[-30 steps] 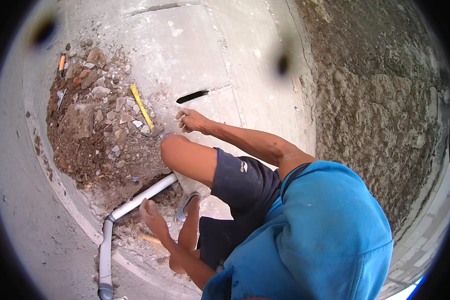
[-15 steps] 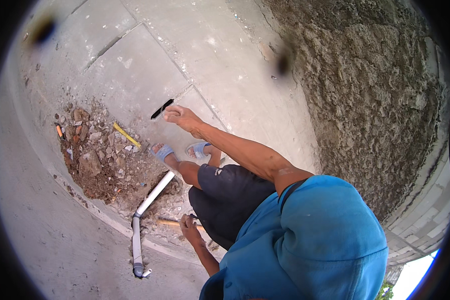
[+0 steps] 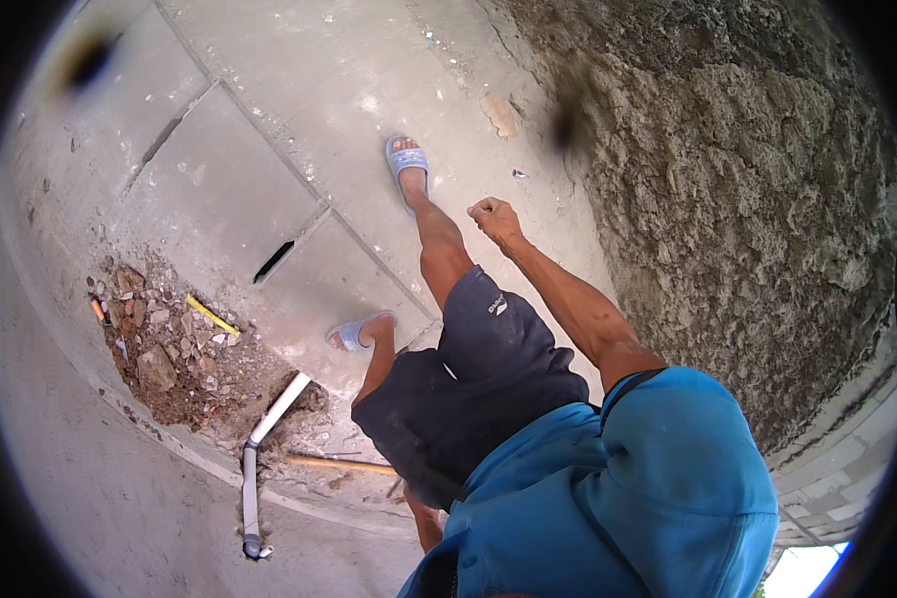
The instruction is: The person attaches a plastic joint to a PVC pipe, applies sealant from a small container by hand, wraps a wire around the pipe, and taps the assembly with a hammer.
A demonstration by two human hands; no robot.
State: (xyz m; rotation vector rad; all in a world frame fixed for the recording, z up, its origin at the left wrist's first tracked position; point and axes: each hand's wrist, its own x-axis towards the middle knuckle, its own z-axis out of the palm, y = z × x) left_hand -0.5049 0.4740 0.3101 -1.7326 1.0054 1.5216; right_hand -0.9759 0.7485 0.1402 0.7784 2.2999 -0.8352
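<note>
My right hand [image 3: 494, 220] is out over the pale concrete floor [image 3: 369, 60], to the right of my forward foot. Its fingers are curled closed and nothing shows in them. My left forearm [image 3: 425, 520] hangs low beside my dark shorts [image 3: 468, 369]; the left hand is hidden behind them. One sandalled foot [image 3: 409, 164] is set well forward and the other foot [image 3: 361, 333] stands back, near a broken patch of floor.
Rubble [image 3: 155, 369] with a yellow strip [image 3: 212, 315] lies at left. A jointed white pipe [image 3: 280, 409] and an orange-brown rod [image 3: 339, 463] are near it. A dark slot [image 3: 274, 262] opens in the slabs. Rough grey-brown ground [image 3: 738, 199] borders the right.
One foot has stepped forward. My right hand has swung to the right and its fingers have curled in. My left hand has passed behind the shorts, while the rubble and pipe have shifted left in view.
</note>
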